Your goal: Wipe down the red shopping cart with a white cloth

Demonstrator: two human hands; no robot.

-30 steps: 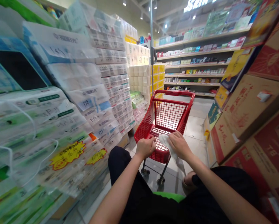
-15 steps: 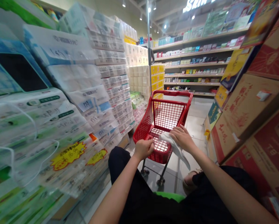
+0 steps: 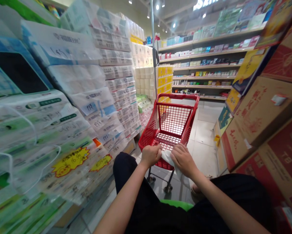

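Observation:
A red plastic shopping cart (image 3: 175, 118) with a grid back stands on the floor in front of my knees. My left hand (image 3: 151, 155) is closed round the near rim of its basket, on the left. In my right hand (image 3: 183, 159), a white cloth (image 3: 169, 158) is gripped and pressed against the near edge, a short way right of my left hand. Part of the cloth hangs below my right palm. My fingers hide most of the rim between the two hands.
Stacked tissue packs (image 3: 120, 84) rise on my left, some with yellow price tags (image 3: 71, 162). Cardboard boxes (image 3: 265, 107) are piled on my right. Beyond the cart, a glass door with a dark handle (image 3: 156, 57) stands before product shelves (image 3: 201, 68). A green seat (image 3: 176, 204) shows beneath me.
My right hand has moved left and slightly down with the white cloth, closer to my left hand. My left hand stays at the cart's rim.

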